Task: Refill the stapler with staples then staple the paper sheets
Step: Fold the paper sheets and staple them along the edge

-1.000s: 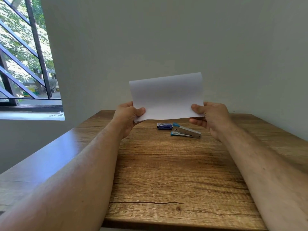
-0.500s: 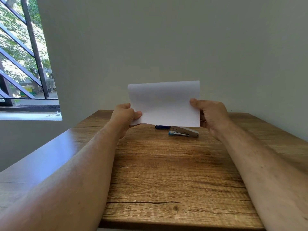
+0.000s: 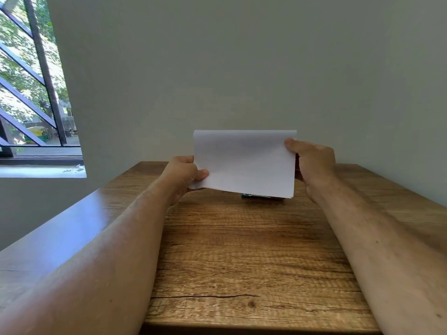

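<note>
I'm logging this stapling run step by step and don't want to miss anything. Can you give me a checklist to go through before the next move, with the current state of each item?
1. Paper sheets held on both sides: ok. The left hand pinches the lower left corner and the right hand grips the right edge.
2. Sheet edges aligned: cannot tell, though layers show at the lower right corner.
3. Stapler within reach on the table: ok, but the sheets hide most of it.
4. Stapler refilled: cannot tell.
5. A hand free to pick up the stapler: not ok, both hold the sheets.
</note>
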